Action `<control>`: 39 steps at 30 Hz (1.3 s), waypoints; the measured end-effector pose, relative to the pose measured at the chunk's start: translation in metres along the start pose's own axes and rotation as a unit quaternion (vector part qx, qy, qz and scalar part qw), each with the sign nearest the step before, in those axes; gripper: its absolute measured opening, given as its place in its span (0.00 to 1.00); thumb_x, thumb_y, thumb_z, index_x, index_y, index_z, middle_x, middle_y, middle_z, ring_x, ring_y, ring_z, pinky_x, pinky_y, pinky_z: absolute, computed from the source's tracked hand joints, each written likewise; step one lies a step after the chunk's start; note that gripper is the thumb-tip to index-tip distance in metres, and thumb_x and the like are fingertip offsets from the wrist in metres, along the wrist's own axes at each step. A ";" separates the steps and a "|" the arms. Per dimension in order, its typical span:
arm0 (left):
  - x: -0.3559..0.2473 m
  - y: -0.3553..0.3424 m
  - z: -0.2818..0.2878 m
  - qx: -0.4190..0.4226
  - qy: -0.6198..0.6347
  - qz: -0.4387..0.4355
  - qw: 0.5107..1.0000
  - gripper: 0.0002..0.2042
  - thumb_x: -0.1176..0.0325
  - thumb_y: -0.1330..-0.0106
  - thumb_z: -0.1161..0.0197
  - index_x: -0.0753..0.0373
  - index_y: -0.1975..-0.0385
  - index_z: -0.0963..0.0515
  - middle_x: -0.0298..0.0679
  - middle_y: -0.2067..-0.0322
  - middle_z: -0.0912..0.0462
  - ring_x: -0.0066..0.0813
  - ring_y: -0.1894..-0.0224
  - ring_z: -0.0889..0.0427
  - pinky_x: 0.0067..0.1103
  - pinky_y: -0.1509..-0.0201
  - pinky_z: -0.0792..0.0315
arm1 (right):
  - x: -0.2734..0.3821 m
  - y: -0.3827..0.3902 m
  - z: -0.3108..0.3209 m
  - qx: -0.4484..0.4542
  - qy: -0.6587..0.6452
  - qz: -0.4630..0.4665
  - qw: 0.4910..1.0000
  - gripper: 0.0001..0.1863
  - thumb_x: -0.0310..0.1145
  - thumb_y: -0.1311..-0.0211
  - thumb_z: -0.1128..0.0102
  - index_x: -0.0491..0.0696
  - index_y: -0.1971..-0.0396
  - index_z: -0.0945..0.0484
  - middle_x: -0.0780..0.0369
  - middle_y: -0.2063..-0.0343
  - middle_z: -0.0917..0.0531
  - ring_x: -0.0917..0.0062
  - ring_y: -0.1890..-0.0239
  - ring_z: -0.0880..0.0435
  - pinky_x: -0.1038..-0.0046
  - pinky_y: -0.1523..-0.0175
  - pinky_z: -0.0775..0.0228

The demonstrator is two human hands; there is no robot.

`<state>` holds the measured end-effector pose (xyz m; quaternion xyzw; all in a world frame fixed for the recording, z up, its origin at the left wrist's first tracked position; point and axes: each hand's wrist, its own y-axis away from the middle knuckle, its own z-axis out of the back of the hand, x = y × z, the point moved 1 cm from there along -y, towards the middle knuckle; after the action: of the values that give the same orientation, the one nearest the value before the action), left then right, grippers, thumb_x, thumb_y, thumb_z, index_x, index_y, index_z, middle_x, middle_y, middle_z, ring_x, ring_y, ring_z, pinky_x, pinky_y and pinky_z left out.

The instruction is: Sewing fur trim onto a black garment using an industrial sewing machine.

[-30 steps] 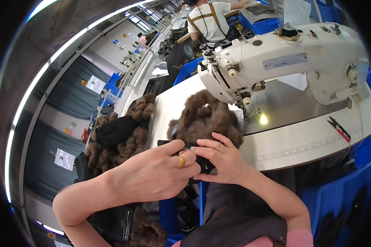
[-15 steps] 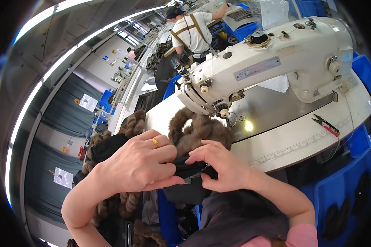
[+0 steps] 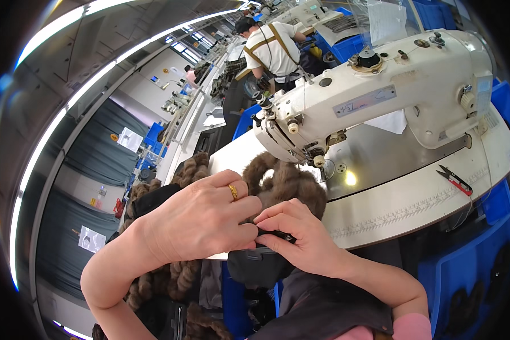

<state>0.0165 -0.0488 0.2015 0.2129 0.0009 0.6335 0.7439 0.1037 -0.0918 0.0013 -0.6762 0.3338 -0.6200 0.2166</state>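
Both hands meet in front of the sewing machine, gripping a piece of black fabric [image 3: 252, 268] that hangs below them. My left hand [image 3: 209, 218], with a gold ring, has its fingers curled and pinched on the fabric. My right hand [image 3: 297, 235] pinches the same piece between thumb and fingers, right against the left fingertips. A dark edge, perhaps a zipper, shows between the fingers, mostly covered. Just beyond the hands, brown fur trim [image 3: 289, 186] lies on the table edge, near the needle area; whether it joins the black fabric is hidden.
A white sewing machine [image 3: 374, 93] stands on the white table [image 3: 402, 218]. Red-handled thread snips [image 3: 456, 180] lie at the right. More brown fur [image 3: 181, 277] hangs at the left. A blue bin [image 3: 464, 260] stands at lower right. A co-worker [image 3: 275, 51] sits farther off.
My right fingers have closed in from a wider pinch and now touch the left fingertips. The black fabric is more bunched between them. The view has shifted slightly.
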 end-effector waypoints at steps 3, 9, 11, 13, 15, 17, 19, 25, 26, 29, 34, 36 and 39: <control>0.000 0.007 -0.002 0.016 0.000 0.008 1.000 0.10 0.65 0.49 0.30 0.59 0.78 0.26 0.33 0.80 0.32 0.35 0.73 0.26 0.30 0.48 0.27 | 0.002 -0.003 0.000 -0.011 0.019 0.001 1.000 0.07 0.30 0.42 0.33 0.48 0.64 0.18 0.65 0.65 0.19 0.69 0.59 0.23 0.64 0.53 0.31; -0.003 0.019 0.001 -0.041 0.162 0.151 0.974 0.12 0.64 0.41 0.28 0.60 0.62 0.21 0.33 0.67 0.16 0.29 0.68 0.17 0.41 0.35 0.33 | 0.002 -0.002 -0.001 -0.026 0.054 0.003 0.998 0.07 0.30 0.42 0.33 0.46 0.64 0.17 0.64 0.74 0.20 0.69 0.68 0.22 0.70 0.65 0.29; -0.003 0.024 -0.009 -0.019 0.157 0.169 0.973 0.18 0.63 0.41 0.28 0.61 0.54 0.20 0.34 0.61 0.15 0.31 0.59 0.16 0.42 0.32 0.38 | 0.006 0.000 0.003 -0.040 0.116 0.035 0.992 0.09 0.29 0.43 0.33 0.46 0.62 0.17 0.64 0.74 0.20 0.70 0.69 0.23 0.70 0.67 0.28; 0.001 0.033 -0.025 -0.052 0.220 0.184 0.957 0.16 0.66 0.40 0.29 0.61 0.53 0.19 0.35 0.60 0.15 0.31 0.55 0.17 0.42 0.31 0.41 | 0.008 0.001 0.005 -0.044 0.145 0.055 0.987 0.10 0.29 0.43 0.33 0.45 0.61 0.18 0.64 0.74 0.21 0.70 0.69 0.23 0.70 0.68 0.29; 0.000 0.038 -0.038 -0.107 0.274 0.189 0.937 0.08 0.70 0.36 0.33 0.61 0.58 0.19 0.36 0.66 0.16 0.31 0.62 0.18 0.34 0.41 0.30 | 0.010 0.003 0.004 -0.045 0.172 0.074 0.981 0.11 0.29 0.43 0.33 0.45 0.60 0.18 0.64 0.75 0.21 0.70 0.70 0.23 0.71 0.68 0.29; -0.010 0.037 -0.051 -0.148 0.337 0.247 0.896 0.07 0.72 0.35 0.34 0.62 0.59 0.19 0.36 0.67 0.17 0.30 0.64 0.18 0.29 0.47 0.28 | 0.013 0.007 0.003 -0.056 0.207 0.083 0.973 0.13 0.29 0.43 0.33 0.46 0.58 0.18 0.64 0.75 0.21 0.71 0.71 0.24 0.71 0.69 0.29; -0.016 0.035 -0.062 -0.185 0.400 0.298 0.847 0.06 0.73 0.35 0.35 0.63 0.60 0.19 0.37 0.68 0.18 0.29 0.65 0.19 0.25 0.53 0.26 | 0.019 0.009 0.004 -0.065 0.190 0.070 0.977 0.12 0.29 0.42 0.33 0.45 0.57 0.18 0.64 0.76 0.21 0.71 0.72 0.24 0.71 0.69 0.29; -0.013 0.039 -0.071 -0.251 0.359 0.237 0.867 0.08 0.76 0.37 0.33 0.64 0.58 0.17 0.37 0.69 0.19 0.27 0.66 0.19 0.20 0.63 0.26 | 0.023 0.005 0.019 -0.044 0.069 -0.009 0.997 0.10 0.28 0.35 0.38 0.43 0.56 0.18 0.61 0.75 0.19 0.75 0.74 0.23 0.76 0.69 0.31; -0.013 0.041 -0.072 -0.252 0.359 0.235 0.867 0.08 0.76 0.37 0.33 0.64 0.58 0.17 0.37 0.69 0.19 0.27 0.66 0.19 0.20 0.63 0.26 | 0.020 0.005 0.020 -0.022 0.022 -0.033 0.999 0.09 0.27 0.35 0.38 0.43 0.56 0.18 0.61 0.74 0.19 0.76 0.73 0.22 0.77 0.68 0.30; -0.012 0.045 -0.073 -0.262 0.367 0.203 0.869 0.11 0.77 0.39 0.32 0.61 0.56 0.16 0.37 0.67 0.19 0.27 0.66 0.19 0.20 0.63 0.25 | 0.013 -0.002 0.025 0.040 -0.096 -0.098 0.990 0.09 0.27 0.35 0.38 0.42 0.57 0.18 0.62 0.72 0.18 0.80 0.71 0.20 0.79 0.66 0.29; -0.006 0.045 -0.076 -0.259 0.371 0.179 0.874 0.13 0.76 0.40 0.30 0.59 0.55 0.15 0.35 0.65 0.20 0.25 0.65 0.20 0.20 0.63 0.25 | 0.004 -0.013 0.032 0.109 -0.157 -0.074 0.979 0.09 0.25 0.36 0.38 0.41 0.57 0.18 0.62 0.70 0.17 0.83 0.70 0.19 0.81 0.65 0.29; -0.006 0.045 -0.076 -0.258 0.371 0.181 0.874 0.13 0.76 0.41 0.30 0.59 0.55 0.15 0.35 0.65 0.20 0.24 0.65 0.20 0.20 0.63 0.25 | 0.008 -0.015 0.031 0.102 -0.052 -0.021 0.993 0.08 0.25 0.40 0.35 0.42 0.61 0.18 0.63 0.71 0.18 0.81 0.71 0.19 0.80 0.67 0.27; -0.004 0.044 -0.075 -0.255 0.367 0.184 0.875 0.13 0.77 0.42 0.30 0.59 0.56 0.15 0.35 0.65 0.20 0.24 0.65 0.20 0.20 0.62 0.25 | 0.007 -0.019 0.024 -0.017 0.222 0.213 0.951 0.08 0.25 0.47 0.32 0.45 0.66 0.19 0.65 0.72 0.18 0.78 0.73 0.19 0.78 0.69 0.26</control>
<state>-0.0459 -0.0245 0.1460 -0.2356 0.0729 0.7701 0.5883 0.1313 -0.0871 0.0164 -0.4386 0.5202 -0.6881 0.2521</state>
